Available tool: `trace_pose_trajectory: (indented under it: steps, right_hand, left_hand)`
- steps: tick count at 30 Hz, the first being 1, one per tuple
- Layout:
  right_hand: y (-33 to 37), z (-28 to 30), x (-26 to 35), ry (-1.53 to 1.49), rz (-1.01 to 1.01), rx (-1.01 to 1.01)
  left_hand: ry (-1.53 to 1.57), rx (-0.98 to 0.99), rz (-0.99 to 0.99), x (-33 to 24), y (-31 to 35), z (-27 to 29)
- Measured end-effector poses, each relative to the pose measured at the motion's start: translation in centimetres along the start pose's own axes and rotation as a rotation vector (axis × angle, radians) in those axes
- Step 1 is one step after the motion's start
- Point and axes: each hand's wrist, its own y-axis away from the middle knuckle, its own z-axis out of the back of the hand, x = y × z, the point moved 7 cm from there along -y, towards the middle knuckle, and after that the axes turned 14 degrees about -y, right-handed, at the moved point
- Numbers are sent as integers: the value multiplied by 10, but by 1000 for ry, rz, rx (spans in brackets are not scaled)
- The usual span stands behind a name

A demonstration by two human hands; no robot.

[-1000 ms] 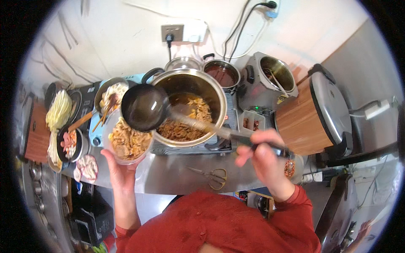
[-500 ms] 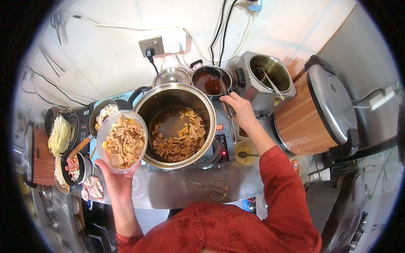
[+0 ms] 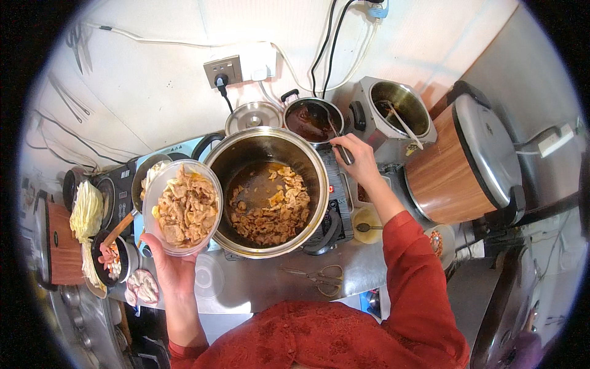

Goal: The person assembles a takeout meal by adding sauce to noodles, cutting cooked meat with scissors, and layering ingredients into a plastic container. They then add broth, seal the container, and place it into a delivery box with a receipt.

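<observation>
The left hand point(image 3: 173, 265), thumb and fingers spread around its near edge, held a clear bowl point(image 3: 151, 200) of meat point(image 3: 187, 208) beside the large pot point(image 3: 238, 154). The right hand point(image 3: 358, 161) was curled around a ladle point(image 3: 345, 154) dipping into the smaller pot point(image 3: 287, 122).

The tub point(image 3: 185, 209) partly hides the left hand point(image 3: 174, 270); the bowl of the ladle point(image 3: 346, 155) is indistinct; the lower edge crops the shirt point(image 3: 295, 338).
</observation>
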Motion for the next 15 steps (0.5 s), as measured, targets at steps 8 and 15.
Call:
trace_pose_trajectory:
  steps: [8, 15]
  right_hand:
    - [13, -5, -69, -701, -564, -477]
    - [30, -3, -82, -1034, -730, -806]
  left_hand:
    - [-6, -22, 62, 2, 0, 6]
    - [-13, 106, 112, 14, -7, 1]
